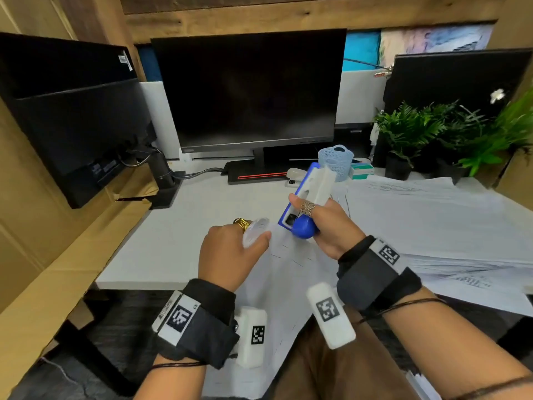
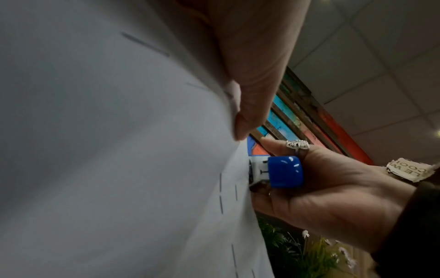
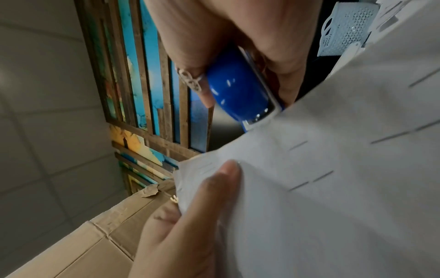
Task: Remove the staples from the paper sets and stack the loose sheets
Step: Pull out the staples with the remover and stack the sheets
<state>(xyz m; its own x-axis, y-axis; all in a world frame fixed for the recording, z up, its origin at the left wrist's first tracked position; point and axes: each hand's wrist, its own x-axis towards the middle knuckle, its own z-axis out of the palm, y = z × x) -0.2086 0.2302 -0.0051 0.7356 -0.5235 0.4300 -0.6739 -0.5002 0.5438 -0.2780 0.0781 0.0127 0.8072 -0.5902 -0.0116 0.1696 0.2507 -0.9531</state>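
A stapled paper set (image 1: 284, 272) is lifted off the desk edge toward my lap. My left hand (image 1: 230, 249) pinches its top left corner, thumb on the front of the sheet (image 3: 333, 206). My right hand (image 1: 326, 223) grips a blue and white staple remover (image 1: 305, 197), whose blue end (image 2: 285, 172) meets the paper's upper edge (image 2: 238, 169) close to the left thumb (image 2: 250, 97). In the right wrist view the blue end of the tool (image 3: 235, 88) touches the sheet's edge. The staple itself is hidden.
More white sheets (image 1: 432, 220) spread over the right half of the white desk (image 1: 178, 243). Behind stand a monitor (image 1: 251, 90), a light blue mesh cup (image 1: 336, 161), a white stapler (image 1: 297, 176) and potted plants (image 1: 418, 134). Cardboard (image 1: 52, 255) lines the left side.
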